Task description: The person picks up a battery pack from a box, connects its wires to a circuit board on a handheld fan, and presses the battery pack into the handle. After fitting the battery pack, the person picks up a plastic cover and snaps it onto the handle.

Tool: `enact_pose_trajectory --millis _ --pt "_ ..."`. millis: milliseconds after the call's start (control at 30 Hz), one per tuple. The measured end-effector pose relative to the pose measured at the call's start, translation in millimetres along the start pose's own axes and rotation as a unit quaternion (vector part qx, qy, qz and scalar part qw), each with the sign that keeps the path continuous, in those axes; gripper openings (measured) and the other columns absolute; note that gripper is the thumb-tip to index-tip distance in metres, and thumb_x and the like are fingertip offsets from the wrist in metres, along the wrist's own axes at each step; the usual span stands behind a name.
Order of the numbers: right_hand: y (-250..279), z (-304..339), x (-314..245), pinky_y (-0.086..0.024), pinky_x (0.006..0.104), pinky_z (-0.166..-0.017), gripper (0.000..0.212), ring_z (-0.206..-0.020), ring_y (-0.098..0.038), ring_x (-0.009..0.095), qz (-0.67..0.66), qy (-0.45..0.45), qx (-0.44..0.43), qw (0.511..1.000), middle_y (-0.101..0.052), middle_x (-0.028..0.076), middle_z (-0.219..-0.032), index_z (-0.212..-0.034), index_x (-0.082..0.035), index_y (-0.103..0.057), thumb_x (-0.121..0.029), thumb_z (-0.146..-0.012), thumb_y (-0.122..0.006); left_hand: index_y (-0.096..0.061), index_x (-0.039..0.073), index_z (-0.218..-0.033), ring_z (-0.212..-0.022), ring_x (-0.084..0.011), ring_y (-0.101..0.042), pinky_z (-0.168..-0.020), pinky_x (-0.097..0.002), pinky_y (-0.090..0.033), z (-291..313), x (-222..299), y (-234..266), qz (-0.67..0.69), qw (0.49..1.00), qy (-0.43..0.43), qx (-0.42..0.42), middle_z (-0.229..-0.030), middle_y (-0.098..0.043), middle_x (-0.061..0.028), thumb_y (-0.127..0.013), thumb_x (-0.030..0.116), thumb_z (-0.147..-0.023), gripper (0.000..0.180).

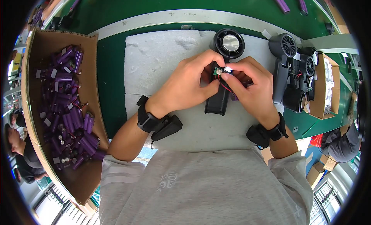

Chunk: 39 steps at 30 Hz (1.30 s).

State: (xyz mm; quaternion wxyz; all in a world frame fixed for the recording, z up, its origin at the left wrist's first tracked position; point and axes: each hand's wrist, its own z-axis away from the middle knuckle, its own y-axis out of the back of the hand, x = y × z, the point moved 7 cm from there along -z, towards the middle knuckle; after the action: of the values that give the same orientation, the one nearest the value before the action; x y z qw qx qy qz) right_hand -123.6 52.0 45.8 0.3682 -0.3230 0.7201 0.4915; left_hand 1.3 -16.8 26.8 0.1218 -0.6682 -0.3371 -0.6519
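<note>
A black handheld fan (231,42) lies on the white foam pad, its round head away from me and its open handle (216,104) toward me. My left hand (189,80) is closed in a pinch on the handle's upper part, beside a small green circuit board (215,71). Thumb and forefinger of my right hand (253,86) close on a small white piece (228,69) at the board; I cannot tell whether it is a plug or a label. Red wire (223,85) runs from the board under my right hand, where a bit of purple battery (234,96) peeks out.
A cardboard box (33,89) of purple battery packs (71,120) stands left of the foam pad (154,62). At right are more fans (284,45) and a small box (335,89) of white pieces. A pale rail (174,17) crosses behind; people sit at both sides.
</note>
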Motion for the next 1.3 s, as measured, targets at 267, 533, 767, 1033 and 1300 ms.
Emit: enact_pose_trajectory --millis 267,533,767,1033,1300 --pt "-1 2 -11 -0.048 0.0250 -0.053 0.021 -0.062 -0.060 0.014 0.101 0.100 -0.030 0.989 -0.062 0.007 -0.080 -0.095 -0.001 -0.071 0.000 -0.076 -0.077 -0.051 0.006 -0.104 -0.070 -0.0174 -0.059 -0.064 -0.0312 -0.049 0 -6 -3 0.053 0.998 0.031 -0.016 -0.082 -0.059 -0.0070 -0.063 -0.006 -0.075 0.033" --pt "2 4 -11 -0.049 0.0287 -0.051 0.018 -0.060 -0.062 0.017 0.124 0.101 -0.012 0.987 -0.062 0.005 -0.078 -0.091 -0.006 -0.072 -0.006 -0.075 -0.078 -0.049 0.005 -0.102 -0.073 -0.0190 -0.063 -0.066 -0.0310 -0.051 1 -4 -5 0.069 0.997 0.040 -0.016 -0.084 -0.062 -0.0088 -0.064 -0.007 -0.075 0.033" --pt "1 2 -12 -0.049 0.0277 -0.049 0.018 -0.058 -0.061 0.016 0.088 0.070 0.021 0.993 -0.062 0.004 -0.078 -0.090 -0.005 -0.071 -0.004 -0.074 -0.078 -0.049 0.004 -0.101 -0.074 -0.0201 -0.065 -0.066 -0.0312 -0.053 1 -6 -4 0.050 0.998 0.038 -0.013 -0.085 -0.063 -0.0101 -0.065 -0.006 -0.075 0.032" --pt "2 4 -9 -0.049 0.0273 -0.049 0.017 -0.057 -0.061 0.016 0.089 0.077 0.031 0.993 -0.062 0.005 -0.078 -0.088 -0.005 -0.070 -0.004 -0.073 -0.078 -0.049 0.004 -0.103 -0.075 -0.0198 -0.066 -0.069 -0.0302 -0.053 0 -4 -4 0.079 0.996 0.020 -0.026 -0.086 -0.063 -0.0093 -0.065 -0.003 -0.076 0.032" --pt "2 5 -10 -0.049 0.0285 -0.050 0.016 -0.057 -0.061 0.017 0.111 0.073 0.004 0.991 -0.062 0.005 -0.077 -0.087 -0.005 -0.069 -0.005 -0.074 -0.078 -0.061 0.001 -0.104 -0.077 -0.0158 -0.066 -0.071 -0.0300 -0.053 0 -12 -2 0.109 0.992 0.049 -0.035 -0.088 -0.067 -0.0089 -0.062 -0.003 -0.086 0.018"
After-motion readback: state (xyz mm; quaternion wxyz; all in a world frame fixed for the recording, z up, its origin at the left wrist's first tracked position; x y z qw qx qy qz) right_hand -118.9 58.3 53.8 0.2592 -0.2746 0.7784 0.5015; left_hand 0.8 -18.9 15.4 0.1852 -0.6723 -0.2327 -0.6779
